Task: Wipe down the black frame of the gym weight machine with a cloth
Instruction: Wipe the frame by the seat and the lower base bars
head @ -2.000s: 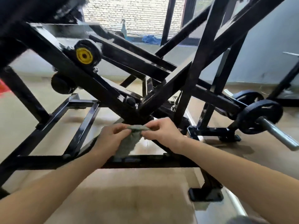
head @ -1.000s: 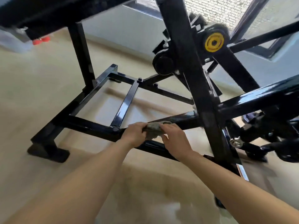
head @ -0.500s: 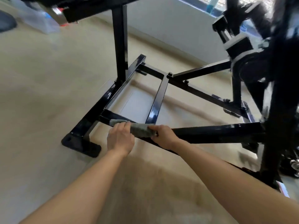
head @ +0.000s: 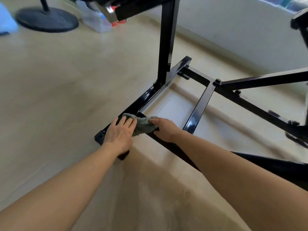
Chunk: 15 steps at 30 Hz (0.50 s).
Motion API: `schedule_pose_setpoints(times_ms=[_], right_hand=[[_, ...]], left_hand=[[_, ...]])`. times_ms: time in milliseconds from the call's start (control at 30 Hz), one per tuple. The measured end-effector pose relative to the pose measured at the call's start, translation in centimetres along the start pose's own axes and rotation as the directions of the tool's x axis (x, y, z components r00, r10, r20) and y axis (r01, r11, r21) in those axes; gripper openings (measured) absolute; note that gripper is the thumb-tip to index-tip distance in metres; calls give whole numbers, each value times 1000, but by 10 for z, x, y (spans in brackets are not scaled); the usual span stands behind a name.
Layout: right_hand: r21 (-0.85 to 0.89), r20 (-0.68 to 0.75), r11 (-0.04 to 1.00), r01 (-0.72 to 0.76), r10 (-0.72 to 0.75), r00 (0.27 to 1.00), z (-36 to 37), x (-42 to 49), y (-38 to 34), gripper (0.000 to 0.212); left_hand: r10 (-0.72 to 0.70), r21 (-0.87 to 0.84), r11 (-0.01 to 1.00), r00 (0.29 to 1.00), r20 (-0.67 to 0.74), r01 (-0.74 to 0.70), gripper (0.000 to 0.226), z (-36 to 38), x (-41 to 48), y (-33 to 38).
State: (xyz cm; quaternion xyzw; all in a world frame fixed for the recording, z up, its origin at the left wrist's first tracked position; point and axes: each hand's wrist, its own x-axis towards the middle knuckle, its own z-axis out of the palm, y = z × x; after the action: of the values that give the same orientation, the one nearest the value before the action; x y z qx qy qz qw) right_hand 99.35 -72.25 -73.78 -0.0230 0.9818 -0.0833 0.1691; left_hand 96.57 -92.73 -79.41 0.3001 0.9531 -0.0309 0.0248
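Only two arms of the person show. The left forearm [head: 66, 185] and the right forearm [head: 233, 164] are bare along their whole visible length. They are smooth and slender, and narrow toward the wrists, the ends nearest the black frame [head: 198, 110]. The left hand [head: 119, 134] and the right hand [head: 164, 129], both at the frame's near corner, are bare too. The fingertips toward the frame are too blurred to show the nails.
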Motion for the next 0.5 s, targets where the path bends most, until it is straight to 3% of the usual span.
schedule_pose_setpoints(times_ms=[100,200,300,500], right_hand=[[-26,-6,995,97,-97,995,-1,28,-11,58],[-2,-52,991,132,-132,990,2,50,-18,56],[41,-149,984,171,-163,975,5,65,-26,44],[72,-259,929,362,-333,907,20,71,-42,28]], left_hand=[[-107,-84,991,994,3,107,77,-10,4,-13],[-242,-200,946,966,95,256,81,-19,5,-29],[-284,-321,887,940,188,332,78,-26,-3,-38],[-444,-482,733,874,195,480,37,-33,-26,-52]])
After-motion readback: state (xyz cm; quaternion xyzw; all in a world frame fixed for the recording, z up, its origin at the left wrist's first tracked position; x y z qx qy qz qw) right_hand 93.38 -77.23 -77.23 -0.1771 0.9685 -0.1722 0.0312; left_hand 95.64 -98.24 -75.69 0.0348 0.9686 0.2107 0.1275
